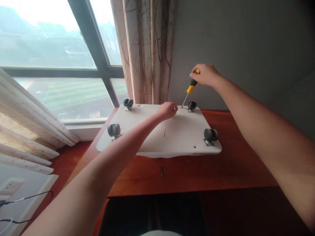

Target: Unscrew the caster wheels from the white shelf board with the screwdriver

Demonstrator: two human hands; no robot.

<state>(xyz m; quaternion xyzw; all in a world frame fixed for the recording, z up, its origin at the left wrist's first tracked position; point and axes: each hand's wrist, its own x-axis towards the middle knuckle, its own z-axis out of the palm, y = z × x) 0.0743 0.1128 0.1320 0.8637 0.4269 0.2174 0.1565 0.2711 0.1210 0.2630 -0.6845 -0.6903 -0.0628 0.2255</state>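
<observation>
Head view: the right hand [206, 74] grips the screwdriver [190, 88], which slants down beneath it.

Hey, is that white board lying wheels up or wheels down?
Wheels up: the white board lies on the wooden table, four dark casters on top.

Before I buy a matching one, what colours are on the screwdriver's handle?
The screwdriver's handle is yellow and black, best seen in the head view.
</observation>
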